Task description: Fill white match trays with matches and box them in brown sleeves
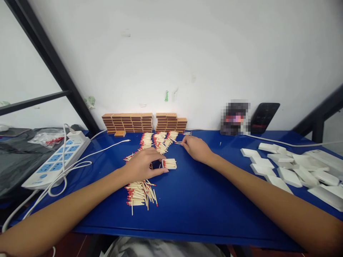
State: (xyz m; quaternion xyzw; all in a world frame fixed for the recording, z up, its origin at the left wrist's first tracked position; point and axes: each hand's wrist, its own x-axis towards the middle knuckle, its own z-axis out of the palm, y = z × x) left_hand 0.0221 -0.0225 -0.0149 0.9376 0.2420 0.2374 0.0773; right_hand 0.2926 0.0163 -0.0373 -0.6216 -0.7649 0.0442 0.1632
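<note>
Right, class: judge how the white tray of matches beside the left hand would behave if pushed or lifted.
The tray looks thin card, so probably light and easily crushed. On the smooth blue table it would likely slide. Open-topped, it may spill matches if tilted.

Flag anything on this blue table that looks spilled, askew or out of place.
Loose matches lie fanned unevenly near the left hand, which holds the open tray. One orange matchbox sits apart from the stacked rows, and a single match lies alone beyond the right hand.
</note>
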